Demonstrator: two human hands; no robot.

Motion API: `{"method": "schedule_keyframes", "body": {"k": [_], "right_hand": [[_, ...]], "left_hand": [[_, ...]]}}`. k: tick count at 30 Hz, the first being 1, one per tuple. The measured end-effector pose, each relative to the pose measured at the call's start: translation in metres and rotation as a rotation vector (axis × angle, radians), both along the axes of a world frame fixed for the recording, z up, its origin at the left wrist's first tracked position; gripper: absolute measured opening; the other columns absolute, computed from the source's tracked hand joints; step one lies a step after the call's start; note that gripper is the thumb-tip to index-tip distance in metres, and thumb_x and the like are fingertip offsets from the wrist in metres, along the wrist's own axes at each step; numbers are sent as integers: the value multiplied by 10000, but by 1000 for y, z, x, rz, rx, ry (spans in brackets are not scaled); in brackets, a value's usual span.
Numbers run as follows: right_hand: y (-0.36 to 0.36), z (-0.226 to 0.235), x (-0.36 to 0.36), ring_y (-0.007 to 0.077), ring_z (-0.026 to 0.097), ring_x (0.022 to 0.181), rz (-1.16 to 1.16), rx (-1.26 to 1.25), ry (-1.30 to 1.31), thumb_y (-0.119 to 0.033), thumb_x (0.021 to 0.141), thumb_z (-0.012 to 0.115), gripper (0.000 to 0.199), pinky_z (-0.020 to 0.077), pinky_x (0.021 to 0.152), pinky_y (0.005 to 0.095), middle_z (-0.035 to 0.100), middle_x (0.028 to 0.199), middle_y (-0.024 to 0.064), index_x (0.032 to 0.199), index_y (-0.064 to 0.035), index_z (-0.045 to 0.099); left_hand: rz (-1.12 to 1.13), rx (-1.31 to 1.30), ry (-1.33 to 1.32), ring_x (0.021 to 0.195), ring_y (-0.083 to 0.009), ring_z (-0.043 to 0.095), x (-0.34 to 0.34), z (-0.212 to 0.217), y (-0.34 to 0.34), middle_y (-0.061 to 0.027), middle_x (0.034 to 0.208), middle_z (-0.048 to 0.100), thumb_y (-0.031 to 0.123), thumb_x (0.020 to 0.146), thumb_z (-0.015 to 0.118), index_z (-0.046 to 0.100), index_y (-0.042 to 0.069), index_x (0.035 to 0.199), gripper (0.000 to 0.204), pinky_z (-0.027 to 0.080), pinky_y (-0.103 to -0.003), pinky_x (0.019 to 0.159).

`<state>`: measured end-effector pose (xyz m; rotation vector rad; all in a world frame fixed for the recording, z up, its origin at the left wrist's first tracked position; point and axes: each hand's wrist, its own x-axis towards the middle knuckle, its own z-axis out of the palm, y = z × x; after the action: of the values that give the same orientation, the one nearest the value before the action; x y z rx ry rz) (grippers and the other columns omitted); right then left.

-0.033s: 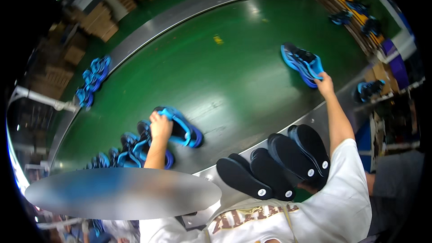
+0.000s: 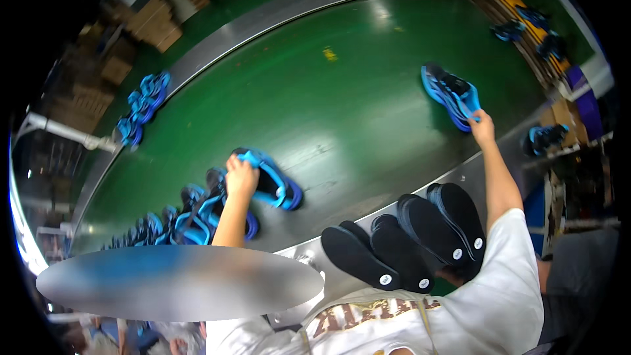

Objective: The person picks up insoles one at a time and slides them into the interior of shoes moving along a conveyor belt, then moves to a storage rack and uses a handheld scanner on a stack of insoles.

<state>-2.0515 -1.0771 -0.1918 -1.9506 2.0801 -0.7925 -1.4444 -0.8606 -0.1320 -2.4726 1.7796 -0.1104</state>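
My left hand point(image 2: 242, 177) is closed on the tongue area of a blue-and-black sneaker point(image 2: 282, 187), which rests on the green belt with its collar opening toward me. Farther off to the right, my right hand point(image 2: 483, 127) pinches the heel collar of a second sneaker point(image 2: 448, 95), its toe pointing away from me. Black insoles point(image 2: 358, 256) with round white stickers lie in several overlapping piles on the metal edge in front of my body. Beside my left forearm, a row of similar sneakers point(image 2: 194, 217) stands on the belt, partly hidden by a blurred grey oval.
The green conveyor belt point(image 2: 315, 112) has a curved metal rim point(image 2: 263, 23) along its far side. More blue shoes point(image 2: 143, 106) sit at the far left rim. To the right are a single shoe point(image 2: 547, 137), a cardboard box point(image 2: 564, 118) and a yellow-edged rack point(image 2: 519, 20) with shoes.
The whole view has shifted slightly, so most things appear a little farther right. Both hands keep their holds on the two sneakers.
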Motion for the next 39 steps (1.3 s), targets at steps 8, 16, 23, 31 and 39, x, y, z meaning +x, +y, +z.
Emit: {"method": "schedule_keyframes", "body": {"k": [8, 16, 23, 31, 39], "right_hand": [[95, 31, 137, 286, 601, 720, 232, -10, -159, -173, 756, 625, 173, 450, 659, 341, 611, 768, 177, 788, -3, 613], [258, 79, 253, 336, 415, 1148, 761, 76, -242, -187, 783, 587, 455, 257, 979, 508, 430, 1230, 187, 1190, -31, 457], [363, 78, 216, 305, 447, 1007, 789, 294, 76, -266, 668, 692, 461, 355, 841, 389, 456, 1082, 136, 1038, -58, 512], [376, 69, 205, 293, 415, 1019, 737, 355, 165, -317, 632, 711, 502, 320, 852, 387, 445, 1060, 128, 1008, -68, 489], [378, 64, 197, 321, 433, 1003, 684, 311, -29, -242, 622, 721, 511, 325, 875, 413, 437, 1055, 142, 1025, -47, 473]], "left_hand": [[360, -1017, 1464, 701, -141, 582, 21, 50, 33, -146, 900, 621, 141, 815, 500, 591, -70, 879, 238, 434, -217, 601], [-16, -711, 597, 570, -170, 520, 0, 63, 54, -97, 902, 528, 79, 685, 596, 430, 95, 1096, 444, 417, -269, 482], [-129, -280, -330, 681, -219, 614, 11, 20, 20, -40, 781, 594, 136, 778, 499, 541, 72, 892, 137, 475, -336, 608], [-207, -38, 157, 850, -310, 588, 16, 78, 40, -149, 912, 595, 287, 784, 546, 581, 50, 925, 277, 478, -409, 715], [10, 6, -204, 773, -296, 604, 70, 56, 132, -188, 1004, 498, 268, 650, 634, 452, 84, 1153, 565, 488, -424, 637]]}}
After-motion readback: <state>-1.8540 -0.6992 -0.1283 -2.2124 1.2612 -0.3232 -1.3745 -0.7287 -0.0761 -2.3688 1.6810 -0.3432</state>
